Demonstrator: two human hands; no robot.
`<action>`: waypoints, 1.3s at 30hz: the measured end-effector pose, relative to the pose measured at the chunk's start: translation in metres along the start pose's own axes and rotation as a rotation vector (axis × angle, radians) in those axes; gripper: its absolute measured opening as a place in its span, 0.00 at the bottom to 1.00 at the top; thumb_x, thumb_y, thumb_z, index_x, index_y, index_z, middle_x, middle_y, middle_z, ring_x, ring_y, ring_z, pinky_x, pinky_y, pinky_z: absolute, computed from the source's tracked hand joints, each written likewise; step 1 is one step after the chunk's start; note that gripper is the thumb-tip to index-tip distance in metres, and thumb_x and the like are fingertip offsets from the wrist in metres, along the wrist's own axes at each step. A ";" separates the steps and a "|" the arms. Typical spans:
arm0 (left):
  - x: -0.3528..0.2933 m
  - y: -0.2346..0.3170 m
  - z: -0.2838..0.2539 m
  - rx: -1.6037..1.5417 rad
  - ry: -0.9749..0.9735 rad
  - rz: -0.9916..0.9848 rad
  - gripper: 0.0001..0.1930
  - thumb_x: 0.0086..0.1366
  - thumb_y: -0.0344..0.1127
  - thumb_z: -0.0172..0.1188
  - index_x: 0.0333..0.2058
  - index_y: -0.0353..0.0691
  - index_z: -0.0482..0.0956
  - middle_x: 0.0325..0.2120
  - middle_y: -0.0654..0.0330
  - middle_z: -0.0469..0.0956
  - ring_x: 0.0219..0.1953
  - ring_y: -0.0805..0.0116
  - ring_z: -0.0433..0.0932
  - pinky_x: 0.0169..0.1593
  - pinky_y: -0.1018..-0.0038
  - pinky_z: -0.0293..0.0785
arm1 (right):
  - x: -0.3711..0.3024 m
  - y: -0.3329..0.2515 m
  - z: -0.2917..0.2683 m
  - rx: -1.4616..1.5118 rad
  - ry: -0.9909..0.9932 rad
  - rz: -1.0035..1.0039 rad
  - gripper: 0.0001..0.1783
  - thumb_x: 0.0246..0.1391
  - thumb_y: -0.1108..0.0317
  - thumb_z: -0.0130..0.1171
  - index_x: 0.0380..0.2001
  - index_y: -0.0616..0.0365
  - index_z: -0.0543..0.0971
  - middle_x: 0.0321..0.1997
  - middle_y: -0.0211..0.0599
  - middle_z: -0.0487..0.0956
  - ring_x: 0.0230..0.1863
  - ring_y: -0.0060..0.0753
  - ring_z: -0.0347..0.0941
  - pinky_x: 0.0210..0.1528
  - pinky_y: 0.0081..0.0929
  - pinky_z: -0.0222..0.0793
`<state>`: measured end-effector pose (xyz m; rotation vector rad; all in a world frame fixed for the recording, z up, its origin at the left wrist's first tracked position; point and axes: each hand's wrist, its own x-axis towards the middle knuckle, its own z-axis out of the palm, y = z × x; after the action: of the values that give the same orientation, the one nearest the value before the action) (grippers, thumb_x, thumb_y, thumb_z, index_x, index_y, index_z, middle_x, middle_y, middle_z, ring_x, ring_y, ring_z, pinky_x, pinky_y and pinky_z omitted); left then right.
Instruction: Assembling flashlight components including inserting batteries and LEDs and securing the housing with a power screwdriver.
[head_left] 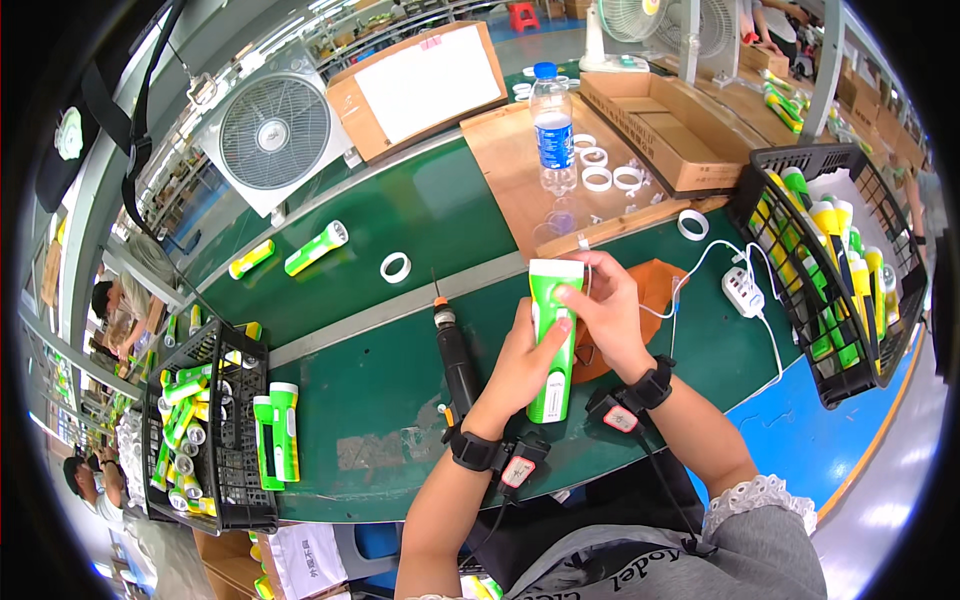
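Observation:
A green flashlight (552, 370) with a white head stands nearly lengthwise in front of me, held between both hands above the green bench. My left hand (522, 365) wraps its middle from the left, thumb lying across the body. With my right hand (608, 312) I grip the upper end just below the white head, thumb on the front; some fingers are hidden behind it. Left of my hands lies a black electric screwdriver (456, 360) with an orange collar. Partly behind my right hand is an orange-brown cloth-like piece (655, 290).
Black baskets of flashlights stand at left (240, 440) and right (770, 235). Two green flashlights (284, 430) lie beside the left basket. White rings (597, 179), a water bottle (553, 130) and an open carton (690, 150) sit at the back. A white power strip (742, 291) trails cables at right.

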<state>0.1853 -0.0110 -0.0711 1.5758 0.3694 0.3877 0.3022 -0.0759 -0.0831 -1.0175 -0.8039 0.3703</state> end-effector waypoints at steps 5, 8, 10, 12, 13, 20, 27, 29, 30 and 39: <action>0.000 0.006 -0.006 -0.587 -0.038 -0.249 0.21 0.64 0.47 0.37 0.47 0.38 0.62 0.36 0.53 0.73 0.28 0.68 0.74 0.33 0.71 0.74 | 0.004 -0.007 -0.004 0.215 0.200 0.177 0.14 0.57 0.66 0.47 0.42 0.63 0.72 0.34 0.32 0.74 0.34 0.20 0.69 0.36 0.18 0.66; 0.001 0.011 -0.004 -0.683 0.016 -0.172 0.23 0.64 0.50 0.33 0.47 0.38 0.64 0.39 0.51 0.73 0.32 0.65 0.74 0.36 0.68 0.74 | 0.007 -0.006 -0.015 0.024 0.148 0.014 0.13 0.59 0.68 0.42 0.45 0.60 0.69 0.30 0.32 0.74 0.27 0.19 0.67 0.33 0.16 0.65; 0.000 0.015 -0.009 -0.718 -0.001 -0.146 0.22 0.63 0.47 0.38 0.50 0.40 0.61 0.40 0.54 0.71 0.37 0.65 0.73 0.38 0.68 0.74 | 0.005 -0.013 -0.009 -0.004 0.028 -0.123 0.14 0.59 0.71 0.41 0.48 0.60 0.65 0.29 0.33 0.74 0.28 0.20 0.69 0.34 0.18 0.66; -0.004 0.024 -0.007 -0.573 0.131 -0.167 0.22 0.61 0.42 0.43 0.53 0.42 0.57 0.41 0.56 0.68 0.38 0.65 0.73 0.37 0.68 0.74 | 0.002 -0.013 -0.005 0.062 -0.056 -0.102 0.14 0.57 0.75 0.44 0.48 0.60 0.66 0.32 0.36 0.76 0.35 0.26 0.73 0.41 0.22 0.69; -0.004 0.023 -0.008 -0.572 0.133 -0.164 0.22 0.61 0.42 0.43 0.53 0.42 0.57 0.41 0.56 0.68 0.38 0.65 0.73 0.37 0.68 0.74 | 0.001 -0.013 -0.005 -0.035 -0.111 -0.117 0.14 0.56 0.76 0.46 0.46 0.60 0.68 0.34 0.37 0.76 0.37 0.26 0.74 0.42 0.22 0.69; -0.002 0.009 -0.011 -0.292 0.146 0.060 0.32 0.60 0.32 0.50 0.60 0.41 0.45 0.45 0.55 0.67 0.40 0.68 0.72 0.38 0.72 0.74 | 0.000 -0.027 0.000 -0.405 -0.120 -0.153 0.08 0.48 0.76 0.57 0.34 0.61 0.75 0.32 0.37 0.79 0.34 0.27 0.78 0.36 0.18 0.73; -0.001 0.011 -0.008 -0.208 0.223 0.109 0.35 0.54 0.27 0.59 0.59 0.37 0.51 0.41 0.57 0.71 0.40 0.74 0.71 0.44 0.77 0.68 | 0.004 -0.027 -0.011 -0.743 -0.167 -0.415 0.07 0.43 0.73 0.61 0.29 0.57 0.76 0.25 0.36 0.78 0.22 0.34 0.75 0.23 0.22 0.69; -0.001 0.006 -0.010 -0.126 0.235 0.132 0.36 0.53 0.26 0.59 0.59 0.37 0.52 0.40 0.59 0.72 0.39 0.75 0.71 0.43 0.78 0.68 | 0.003 -0.031 -0.011 -0.821 -0.179 -0.486 0.07 0.43 0.72 0.60 0.29 0.57 0.77 0.24 0.36 0.77 0.22 0.37 0.74 0.23 0.25 0.69; 0.000 0.003 -0.010 -0.046 0.240 0.157 0.37 0.52 0.25 0.60 0.59 0.38 0.52 0.39 0.60 0.72 0.38 0.76 0.71 0.42 0.79 0.67 | 0.004 -0.031 -0.014 -0.821 -0.179 -0.486 0.07 0.43 0.72 0.60 0.29 0.57 0.77 0.24 0.36 0.77 0.22 0.37 0.74 0.23 0.25 0.69; -0.002 0.008 -0.010 -0.018 0.161 0.041 0.39 0.51 0.32 0.63 0.59 0.38 0.52 0.46 0.58 0.68 0.45 0.73 0.69 0.48 0.77 0.65 | 0.006 -0.029 -0.020 -0.878 -0.275 -0.488 0.06 0.43 0.71 0.59 0.28 0.57 0.77 0.25 0.37 0.77 0.24 0.38 0.74 0.26 0.28 0.70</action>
<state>0.1789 -0.0032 -0.0627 1.5404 0.4566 0.5501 0.3184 -0.0982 -0.0614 -1.5354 -1.4875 -0.3120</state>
